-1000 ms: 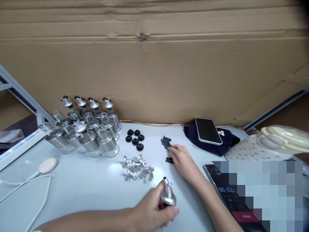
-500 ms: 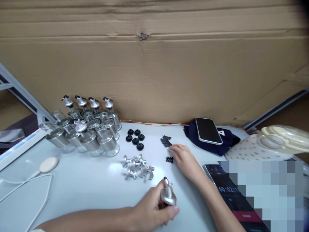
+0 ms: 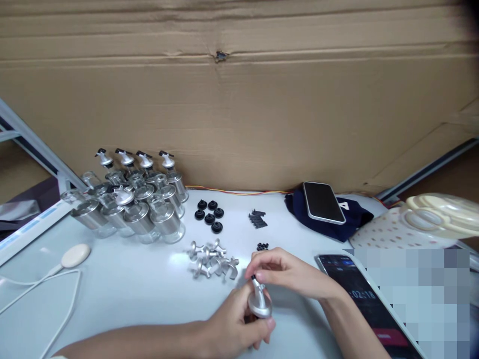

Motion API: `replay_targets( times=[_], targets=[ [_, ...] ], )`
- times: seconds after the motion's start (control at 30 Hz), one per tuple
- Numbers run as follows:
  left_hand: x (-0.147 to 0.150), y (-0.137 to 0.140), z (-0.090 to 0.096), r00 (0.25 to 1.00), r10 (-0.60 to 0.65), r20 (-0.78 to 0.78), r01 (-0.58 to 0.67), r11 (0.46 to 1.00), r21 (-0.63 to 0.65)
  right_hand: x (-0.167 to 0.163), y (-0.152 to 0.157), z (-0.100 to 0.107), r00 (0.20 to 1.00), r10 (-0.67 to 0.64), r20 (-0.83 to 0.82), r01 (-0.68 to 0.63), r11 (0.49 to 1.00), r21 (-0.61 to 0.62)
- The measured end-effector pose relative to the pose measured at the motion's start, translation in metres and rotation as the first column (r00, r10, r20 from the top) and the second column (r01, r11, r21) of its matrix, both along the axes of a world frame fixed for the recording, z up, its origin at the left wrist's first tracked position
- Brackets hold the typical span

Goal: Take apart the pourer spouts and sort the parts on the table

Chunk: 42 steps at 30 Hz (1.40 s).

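Nearest in my remote view, the left hand (image 3: 236, 315) stayed clamped around a silver pourer top (image 3: 259, 302), spout uppermost, over the bench (image 3: 130, 284). The right hand (image 3: 286, 274) had come back to the spout's black tip (image 3: 253, 277), fingertips close together, though I could not tell whether they gripped anything; I judged the work had shifted to the held piece. Beyond lay small black rings (image 3: 262, 247) and, farther, the black pins (image 3: 258, 220) that hand had left.

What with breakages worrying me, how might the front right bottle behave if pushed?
The front right bottle is probably fragile: its base looks like clear glass. Its shiny silver sleeve may feel slippery. Pushed left, it could knock its close neighbour.
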<state>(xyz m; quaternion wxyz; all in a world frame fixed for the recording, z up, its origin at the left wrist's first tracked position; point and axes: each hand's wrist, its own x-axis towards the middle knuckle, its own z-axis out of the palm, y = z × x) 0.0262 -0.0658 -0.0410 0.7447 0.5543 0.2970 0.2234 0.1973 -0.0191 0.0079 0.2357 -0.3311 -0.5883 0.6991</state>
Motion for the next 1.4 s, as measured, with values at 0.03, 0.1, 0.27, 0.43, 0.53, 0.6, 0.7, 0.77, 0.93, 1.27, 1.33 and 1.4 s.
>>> replay_targets(
  times=[0.03,0.1,0.27,0.43,0.53,0.6,0.7,0.77,0.93,1.27,1.33,1.4],
  targets=[
    [0.0,0.0,0.001,1.0,0.0,-0.004,0.0,1.0,-0.006,0.0,0.0,-0.001,1.0,0.006,-0.015,-0.006,1.0,-0.012],
    [-0.002,0.002,0.003,1.0,-0.011,0.014,0.011,1.0,-0.007,0.001,0.0,-0.001,0.998,0.01,-0.063,-0.013,0.999,-0.041],
    [-0.004,0.004,0.002,0.993,-0.055,0.108,0.051,0.998,0.033,0.002,-0.001,0.001,0.992,0.041,-0.116,-0.042,0.999,-0.009],
    [-0.002,0.004,-0.001,0.996,-0.039,0.082,0.039,0.999,0.006,0.001,-0.001,0.004,0.994,0.047,-0.101,-0.043,0.998,0.038],
    [-0.002,0.004,-0.002,0.989,-0.035,0.141,0.035,0.999,0.002,-0.002,-0.001,0.003,0.994,0.046,-0.103,-0.038,0.996,0.08],
    [-0.002,0.005,-0.003,0.984,-0.03,0.178,0.032,0.999,-0.008,-0.004,-0.001,0.001,0.992,0.035,-0.118,-0.023,0.995,0.101],
    [-0.001,0.005,-0.004,0.98,-0.014,0.199,0.016,1.0,-0.009,-0.006,-0.002,0.0,0.988,0.012,-0.153,0.006,0.993,0.115],
    [-0.001,0.005,-0.004,0.98,-0.004,0.199,0.006,1.0,-0.009,-0.008,-0.003,0.0,0.985,0.001,-0.172,0.018,0.994,0.11],
    [-0.001,0.005,0.0,0.982,-0.016,0.188,0.017,1.0,-0.001,-0.009,-0.004,0.001,0.984,0.006,-0.177,0.021,0.989,0.149],
    [0.0,0.007,0.0,0.996,0.006,0.086,-0.013,0.996,0.086,-0.014,-0.003,-0.003,0.985,-0.073,-0.156,0.098,0.983,0.154],
    [0.0,0.007,0.002,0.997,-0.001,0.081,-0.006,0.996,0.088,-0.014,-0.003,-0.003,0.985,-0.078,-0.152,0.102,0.983,0.155],
    [0.0,0.007,0.002,0.996,-0.01,0.086,0.002,0.995,0.095,-0.014,-0.003,-0.003,0.986,-0.078,-0.15,0.101,0.983,0.153]
  ],
)
